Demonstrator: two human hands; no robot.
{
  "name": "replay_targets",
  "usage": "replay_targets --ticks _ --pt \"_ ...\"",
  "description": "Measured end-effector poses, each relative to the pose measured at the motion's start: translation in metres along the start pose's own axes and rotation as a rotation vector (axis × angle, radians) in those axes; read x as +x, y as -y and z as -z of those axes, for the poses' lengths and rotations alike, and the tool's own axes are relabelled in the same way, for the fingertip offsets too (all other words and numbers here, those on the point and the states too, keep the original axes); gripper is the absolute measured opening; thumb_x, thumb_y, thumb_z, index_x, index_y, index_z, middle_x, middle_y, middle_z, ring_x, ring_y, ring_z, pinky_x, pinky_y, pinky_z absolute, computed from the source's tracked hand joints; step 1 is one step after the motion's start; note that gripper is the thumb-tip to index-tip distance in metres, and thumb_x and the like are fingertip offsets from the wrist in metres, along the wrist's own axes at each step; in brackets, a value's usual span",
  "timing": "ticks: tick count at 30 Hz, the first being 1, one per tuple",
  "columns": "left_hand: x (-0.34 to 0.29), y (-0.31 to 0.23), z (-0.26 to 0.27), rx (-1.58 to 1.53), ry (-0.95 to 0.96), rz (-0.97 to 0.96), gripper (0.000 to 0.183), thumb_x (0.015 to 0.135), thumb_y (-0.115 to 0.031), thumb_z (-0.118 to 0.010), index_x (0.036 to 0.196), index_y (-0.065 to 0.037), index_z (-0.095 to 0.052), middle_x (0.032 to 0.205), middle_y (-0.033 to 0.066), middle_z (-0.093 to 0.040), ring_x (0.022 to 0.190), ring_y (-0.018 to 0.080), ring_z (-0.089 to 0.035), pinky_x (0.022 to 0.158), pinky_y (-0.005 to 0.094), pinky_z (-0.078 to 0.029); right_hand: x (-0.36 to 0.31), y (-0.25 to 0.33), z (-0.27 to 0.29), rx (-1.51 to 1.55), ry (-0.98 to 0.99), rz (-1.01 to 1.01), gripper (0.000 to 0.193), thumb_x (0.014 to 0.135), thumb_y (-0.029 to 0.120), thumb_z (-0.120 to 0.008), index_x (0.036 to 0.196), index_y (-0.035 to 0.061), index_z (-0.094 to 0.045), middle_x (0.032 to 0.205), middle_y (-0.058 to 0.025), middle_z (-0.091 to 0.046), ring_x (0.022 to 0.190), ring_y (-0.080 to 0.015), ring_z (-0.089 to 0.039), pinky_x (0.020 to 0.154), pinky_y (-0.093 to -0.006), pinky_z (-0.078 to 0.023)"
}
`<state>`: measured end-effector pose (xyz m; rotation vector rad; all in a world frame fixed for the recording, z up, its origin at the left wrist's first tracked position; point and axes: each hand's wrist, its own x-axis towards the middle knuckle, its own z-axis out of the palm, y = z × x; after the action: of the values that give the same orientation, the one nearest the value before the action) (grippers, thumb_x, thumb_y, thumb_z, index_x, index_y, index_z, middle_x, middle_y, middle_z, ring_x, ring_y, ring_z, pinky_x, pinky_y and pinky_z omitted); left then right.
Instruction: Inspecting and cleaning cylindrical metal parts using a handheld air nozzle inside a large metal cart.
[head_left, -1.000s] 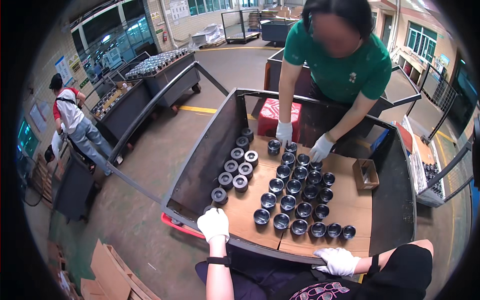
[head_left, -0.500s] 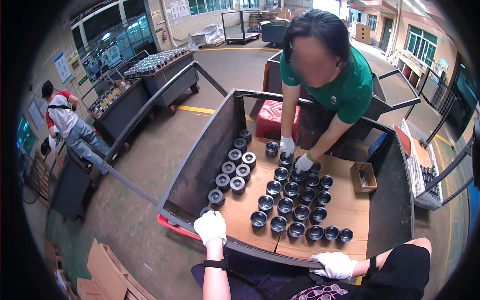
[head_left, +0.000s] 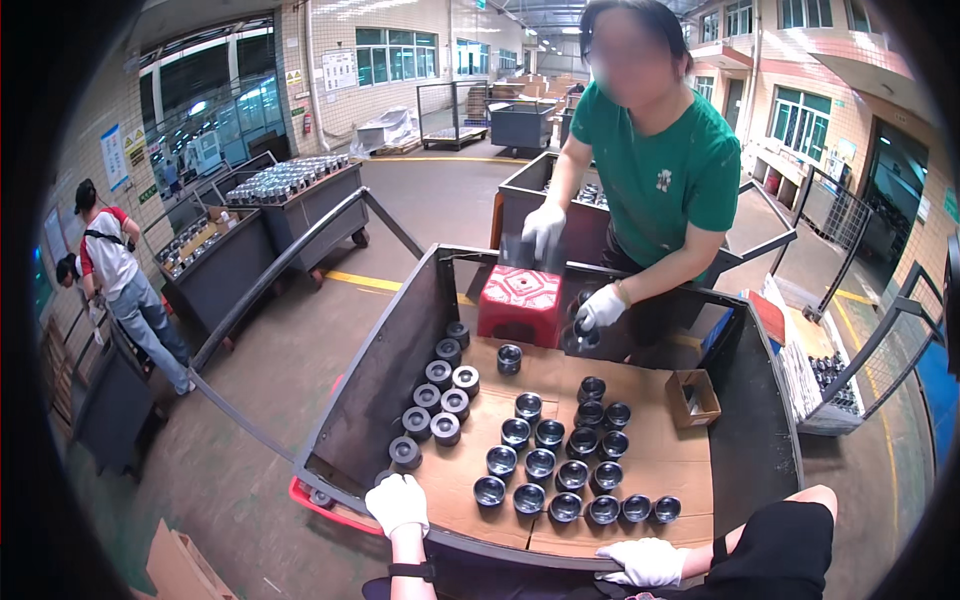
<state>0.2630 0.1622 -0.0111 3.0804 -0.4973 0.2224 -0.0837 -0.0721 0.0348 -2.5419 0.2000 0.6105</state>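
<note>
The grey metal cart (head_left: 370, 385) stands before the wearer, left hand (head_left: 398, 503) curled closed over its near-left rim, right hand (head_left: 645, 562) clasping the near rim; open top upward, long axis left-to-right. Dark metal cylinders (head_left: 540, 463) stand inside on cardboard (head_left: 668, 455).

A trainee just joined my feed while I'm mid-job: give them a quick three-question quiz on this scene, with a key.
1. Where does the person's gloved right hand rest? A: on the far rim. B: on the cart's near rim. C: in midair.
2. True or false: the open cardboard box stands nearer the cart's right wall than its left wall.
3. Fill in: the stool with the white-patterned top is ____ in colour.

Key: 1. B; 2. true; 3. red.
</note>
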Motion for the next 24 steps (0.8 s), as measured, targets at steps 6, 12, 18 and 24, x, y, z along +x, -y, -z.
replay_targets --ticks 6,12,18,24 --pt "0.001 -0.001 -0.005 0.005 0.038 0.053 0.032 0.097 -0.028 -0.050 0.080 -0.014 -0.073 0.084 0.0082 -0.072 0.078 0.0277 -0.069 0.071 0.0432 -0.049 -0.001 -0.006 -0.007 0.036 0.015 -0.019 0.071 0.095 0.063 -0.054 0.144 0.0117 -0.050 0.126 -0.0196 -0.066 0.108 -0.0405 -0.066 0.091 -0.0476 -0.053" --pt "0.001 0.000 -0.009 0.029 0.017 0.048 0.033 0.098 -0.028 -0.049 0.080 -0.013 -0.073 0.084 0.0075 -0.072 0.078 0.0273 -0.069 0.071 0.0429 -0.049 -0.001 -0.005 -0.005 0.057 0.025 -0.009 0.071 0.095 0.062 -0.054 0.144 0.0112 -0.049 0.127 -0.0206 -0.065 0.110 -0.0404 -0.065 0.093 -0.0480 -0.052" --pt "-0.001 0.001 -0.003 -0.029 -0.063 -0.031 0.034 0.094 -0.029 -0.051 0.075 -0.012 -0.073 0.077 0.0117 -0.073 0.072 0.0313 -0.072 0.069 0.0435 -0.055 -0.002 -0.008 -0.011 0.041 0.003 0.018 0.071 0.094 0.061 -0.056 0.144 0.0116 -0.049 0.126 -0.0207 -0.065 0.107 -0.0405 -0.066 0.091 -0.0476 -0.053" --pt "0.003 -0.011 0.008 0.050 -0.033 -0.053 0.033 0.095 -0.028 -0.050 0.076 -0.012 -0.071 0.075 0.0114 -0.073 0.070 0.0294 -0.072 0.069 0.0437 -0.055 0.005 -0.171 -0.183 -0.099 -0.105 0.066 0.069 0.095 0.060 -0.056 0.143 0.0121 -0.051 0.123 -0.0200 -0.066 0.103 -0.0388 -0.067 0.089 -0.0462 -0.055"
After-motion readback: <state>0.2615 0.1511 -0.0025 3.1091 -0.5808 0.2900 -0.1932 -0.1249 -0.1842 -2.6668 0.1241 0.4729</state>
